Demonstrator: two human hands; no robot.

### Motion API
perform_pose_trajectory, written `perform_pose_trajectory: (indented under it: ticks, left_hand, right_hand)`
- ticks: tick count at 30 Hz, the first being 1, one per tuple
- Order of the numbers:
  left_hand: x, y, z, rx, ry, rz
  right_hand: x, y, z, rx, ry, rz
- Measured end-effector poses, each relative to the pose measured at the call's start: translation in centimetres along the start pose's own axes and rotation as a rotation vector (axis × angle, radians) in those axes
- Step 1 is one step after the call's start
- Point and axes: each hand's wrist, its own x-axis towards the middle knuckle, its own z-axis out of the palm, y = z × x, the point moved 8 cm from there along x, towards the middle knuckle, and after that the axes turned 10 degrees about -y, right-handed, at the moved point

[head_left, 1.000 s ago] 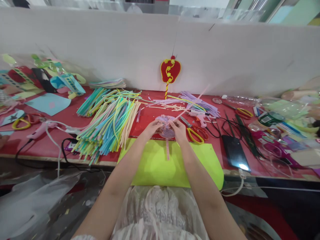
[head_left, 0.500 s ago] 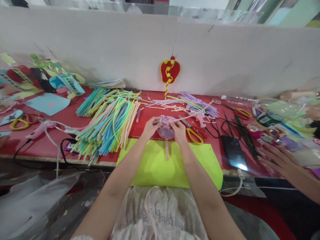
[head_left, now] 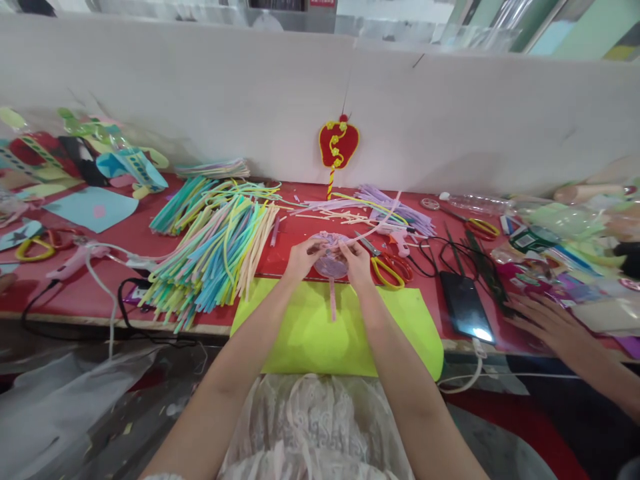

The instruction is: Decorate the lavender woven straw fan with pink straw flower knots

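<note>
Between my hands is a round purple fan shape (head_left: pixel 331 267) made of pipe cleaners, its pink stem (head_left: pixel 333 300) hanging down over a lime-green sheet (head_left: pixel 320 340). My left hand (head_left: pixel 303 258) pinches its upper left edge. At the upper right edge, my right hand (head_left: pixel 357 259) has thumb and fingers closed on a pale pink pipe cleaner (head_left: pixel 375 228), whose free end sticks out up to the right. Exactly where that pipe cleaner meets the fan is hidden by my fingertips.
Left lies a big pile of pastel pipe cleaners (head_left: pixel 210 247); purple ones (head_left: pixel 395 207) lie behind. A glue gun (head_left: pixel 397 237), yellow-handled scissors (head_left: pixel 387 272) and a phone (head_left: pixel 466 305) are to the right. A red fan (head_left: pixel 339 145) stands at the wall. Another person's hand (head_left: pixel 543 317) rests at far right.
The free end of the pale pink pipe cleaner has swung upward and inward, now bending more steeply. My hands stay at the fan. The other person's hand has shifted slightly left.
</note>
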Motion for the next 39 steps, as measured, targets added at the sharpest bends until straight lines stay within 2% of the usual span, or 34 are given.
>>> perform_pose_trajectory:
  ticks: [10, 17, 27, 36, 39]
  left_hand:
    - [0.3, -0.9, 0.6, 0.115, -0.07, 0.016]
    - [0.4, -1.0, 1.0, 0.125, -0.093, 0.015]
    - [0.2, 0.0, -0.1, -0.128, -0.009, -0.056]
    - [0.6, -2.2, -0.6, -0.319, 0.05, -0.111]
    - [0.6, -2.4, -0.2, -0.335, 0.02, -0.118]
  right_hand:
    - [0.1, -0.2, 0.1, -0.007, -0.034, -0.041]
    - [0.1, -0.3, -0.3, -0.055, -0.006, -0.05]
    - [0.0, -0.4, -0.6, 0.013, 0.074, -0.042]
    - [-0.1, 0.0, 0.1, 0.039, 0.017, 0.02]
    - [-0.2, 0.1, 0.3, 0.018, 0.006, 0.043]
